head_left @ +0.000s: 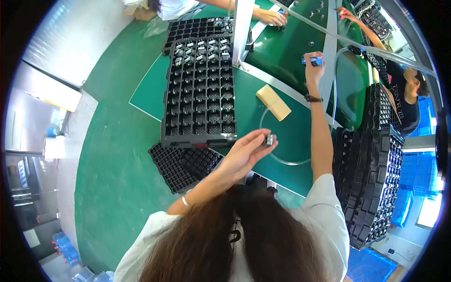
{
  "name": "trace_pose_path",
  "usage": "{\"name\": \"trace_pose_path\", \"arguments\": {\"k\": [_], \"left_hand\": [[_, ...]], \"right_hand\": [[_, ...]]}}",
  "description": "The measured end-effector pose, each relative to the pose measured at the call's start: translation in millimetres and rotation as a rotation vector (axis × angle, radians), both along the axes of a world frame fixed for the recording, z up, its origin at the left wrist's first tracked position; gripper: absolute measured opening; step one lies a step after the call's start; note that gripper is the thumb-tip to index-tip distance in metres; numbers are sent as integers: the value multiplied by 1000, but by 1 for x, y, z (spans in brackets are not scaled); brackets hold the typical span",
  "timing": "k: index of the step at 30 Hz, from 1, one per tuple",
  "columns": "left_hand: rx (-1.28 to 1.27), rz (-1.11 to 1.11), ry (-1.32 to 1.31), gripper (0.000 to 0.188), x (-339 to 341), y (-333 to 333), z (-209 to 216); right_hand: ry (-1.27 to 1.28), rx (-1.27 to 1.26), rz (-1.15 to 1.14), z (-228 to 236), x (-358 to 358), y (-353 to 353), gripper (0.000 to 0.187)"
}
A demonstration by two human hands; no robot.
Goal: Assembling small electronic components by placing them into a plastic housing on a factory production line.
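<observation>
My left hand (244, 154) pinches a small silvery metal part (269, 140) between thumb and fingers, over the green tabletop (289, 134). My right hand (314, 71) is stretched out over the shiny green conveyor belt (277, 54), its fingers closed round a small blue block-shaped thing (312, 61) whose exact kind I cannot make out. To the left of my hands stands a black compartment tray (201, 101). Its far rows hold several metal parts (199, 50). A pale yellow block (273, 102) lies between my two hands. One small part (311, 43) sits on the belt beyond my right hand.
Stacked black trays (366, 183) stand at my right, and more trays (183, 167) sit lower at the left. A thin clear hose (286, 163) curves across the tabletop. A white post (242, 30) rises at the belt's edge. Co-workers' hands (273, 18) are over the belt.
</observation>
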State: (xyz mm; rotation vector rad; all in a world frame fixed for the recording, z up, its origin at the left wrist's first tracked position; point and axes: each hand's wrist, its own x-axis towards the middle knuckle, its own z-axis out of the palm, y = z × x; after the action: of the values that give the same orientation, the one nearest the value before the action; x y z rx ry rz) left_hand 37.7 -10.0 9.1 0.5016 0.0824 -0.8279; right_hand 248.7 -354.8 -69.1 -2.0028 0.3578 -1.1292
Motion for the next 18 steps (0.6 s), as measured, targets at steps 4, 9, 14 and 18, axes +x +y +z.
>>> {"name": "trace_pose_path", "arguments": {"k": [4,9,14,18], "left_hand": [[88,148,-67,26,6,-1,10],[166,221,-267,33,-2,-9,21],[238,208,-292,33,-21,-13,25],[273,164,-311,35,-30,-9,22]], "right_hand": [[-48,897,315,43,-100,95,26],[-122,913,492,98,-232,191,26],[-128,862,486,104,-264,215,26],[-55,819,497,103,-276,216,26]]}}
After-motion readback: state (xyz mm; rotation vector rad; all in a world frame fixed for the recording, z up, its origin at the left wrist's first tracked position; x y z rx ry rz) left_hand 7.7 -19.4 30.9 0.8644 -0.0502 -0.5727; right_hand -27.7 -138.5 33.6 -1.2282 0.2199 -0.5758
